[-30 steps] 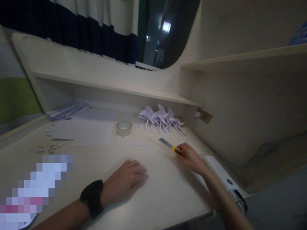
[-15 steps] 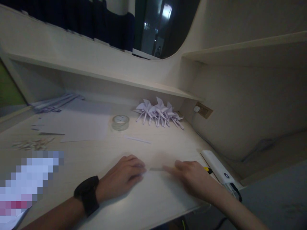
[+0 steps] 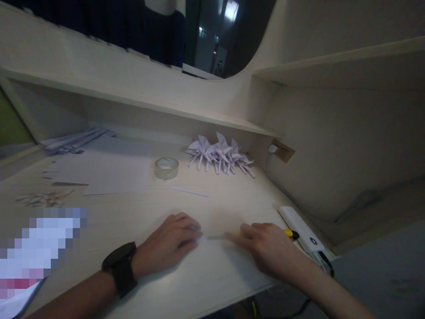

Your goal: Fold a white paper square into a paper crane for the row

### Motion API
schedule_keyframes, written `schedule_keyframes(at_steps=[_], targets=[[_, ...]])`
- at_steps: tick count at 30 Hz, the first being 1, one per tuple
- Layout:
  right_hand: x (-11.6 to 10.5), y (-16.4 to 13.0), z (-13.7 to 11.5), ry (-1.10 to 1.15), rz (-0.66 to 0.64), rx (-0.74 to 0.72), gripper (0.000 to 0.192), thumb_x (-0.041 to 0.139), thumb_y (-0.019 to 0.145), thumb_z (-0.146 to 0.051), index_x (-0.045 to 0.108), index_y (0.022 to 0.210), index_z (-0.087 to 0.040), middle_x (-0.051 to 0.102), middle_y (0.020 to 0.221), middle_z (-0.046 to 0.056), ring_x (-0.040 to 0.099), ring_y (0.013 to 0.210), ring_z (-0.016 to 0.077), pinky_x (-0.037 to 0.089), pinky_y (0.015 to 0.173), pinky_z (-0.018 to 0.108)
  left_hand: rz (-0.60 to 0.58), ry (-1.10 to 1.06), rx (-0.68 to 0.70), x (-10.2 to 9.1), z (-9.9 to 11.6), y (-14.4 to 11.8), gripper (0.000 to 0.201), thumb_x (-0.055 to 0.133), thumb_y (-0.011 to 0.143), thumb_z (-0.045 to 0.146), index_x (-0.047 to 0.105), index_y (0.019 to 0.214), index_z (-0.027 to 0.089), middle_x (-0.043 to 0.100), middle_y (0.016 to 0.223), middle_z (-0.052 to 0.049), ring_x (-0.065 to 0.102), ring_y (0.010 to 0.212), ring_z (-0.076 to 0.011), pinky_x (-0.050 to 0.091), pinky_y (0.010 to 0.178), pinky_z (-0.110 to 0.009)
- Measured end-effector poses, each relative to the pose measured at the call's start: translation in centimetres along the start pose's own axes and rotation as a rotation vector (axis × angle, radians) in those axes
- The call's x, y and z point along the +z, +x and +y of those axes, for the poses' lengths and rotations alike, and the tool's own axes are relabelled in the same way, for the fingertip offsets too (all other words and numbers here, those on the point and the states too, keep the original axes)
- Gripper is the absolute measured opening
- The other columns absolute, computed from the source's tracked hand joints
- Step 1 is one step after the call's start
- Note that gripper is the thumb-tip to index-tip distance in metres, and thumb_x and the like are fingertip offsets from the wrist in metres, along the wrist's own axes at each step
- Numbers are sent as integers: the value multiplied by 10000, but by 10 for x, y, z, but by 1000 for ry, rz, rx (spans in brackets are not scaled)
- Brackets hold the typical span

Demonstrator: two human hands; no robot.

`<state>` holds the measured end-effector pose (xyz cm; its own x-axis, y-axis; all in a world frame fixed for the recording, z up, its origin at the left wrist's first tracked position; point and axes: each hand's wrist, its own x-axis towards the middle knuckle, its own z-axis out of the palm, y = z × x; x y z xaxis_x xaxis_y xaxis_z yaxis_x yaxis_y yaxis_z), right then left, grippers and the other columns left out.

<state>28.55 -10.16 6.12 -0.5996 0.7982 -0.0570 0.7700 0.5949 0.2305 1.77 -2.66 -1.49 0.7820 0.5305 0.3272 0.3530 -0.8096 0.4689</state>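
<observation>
My right hand [image 3: 260, 241] is wrapped around a utility knife [image 3: 291, 234], whose yellow and black end sticks out past the hand. Its thin grey blade points left, toward the fingertips of my left hand, and the index finger lies along it. My left hand [image 3: 175, 237], with a black watch on the wrist, rests on the desk with its fingers closed together. A small whitish bit shows at those fingertips, too blurred and covered to name. Just beyond the hands lies a thin white paper strip [image 3: 190, 191].
Several white paper pinwheels [image 3: 221, 153] are piled at the back. Left of them stand a roll of clear tape [image 3: 166, 169], paper sheets [image 3: 116, 170] and rolled paper [image 3: 76, 141]. Small sticks [image 3: 44, 198] lie at left, near a blurred-out device [image 3: 36, 252]. A white power bank [image 3: 300, 228] lies at right.
The knife's yellow end shows a little more behind my right hand, and the blade sits slightly lower. The view has shifted slightly; my left hand stays in place.
</observation>
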Motion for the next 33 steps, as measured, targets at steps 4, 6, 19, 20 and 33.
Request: schedule_keyframes(at_steps=[4,6,19,20,33], targets=[[0,1,-1,-11,10,3,587,458,787,-43,465,1307,-315,644,879,14,566,675,145,315,580,280,-6,5,-12,1,0,0,183,542,898,232,651,1037,279,633,1068,-20,518,995,-213,366,865,-381],[0,1,-2,-23,7,3,577,458,792,-48,468,1303,-314,644,874,12,565,664,145,318,574,280,-13,8,-18,1,0,0,184,544,896,228,650,1036,282,632,1070,-15,516,1000,-212,364,867,-379],[-5,2,-7,-30,5,15,595,469,765,-35,472,1297,-302,639,874,16,573,660,152,321,563,289,47,-24,32,2,-2,-1,188,517,909,251,658,1031,275,645,1042,-29,531,964,-213,376,843,-378],[-5,2,-7,-31,5,15,589,470,769,-38,473,1296,-301,639,875,16,572,657,152,319,562,289,50,-23,32,2,-1,-1,187,516,909,252,658,1030,274,645,1037,-30,532,962,-214,376,843,-378],[-4,2,-15,-83,11,13,553,507,776,-80,462,1290,-280,631,850,10,577,622,153,272,517,296,29,-3,8,1,0,0,183,516,915,239,660,1018,289,636,1042,-14,524,975,-201,362,851,-367]])
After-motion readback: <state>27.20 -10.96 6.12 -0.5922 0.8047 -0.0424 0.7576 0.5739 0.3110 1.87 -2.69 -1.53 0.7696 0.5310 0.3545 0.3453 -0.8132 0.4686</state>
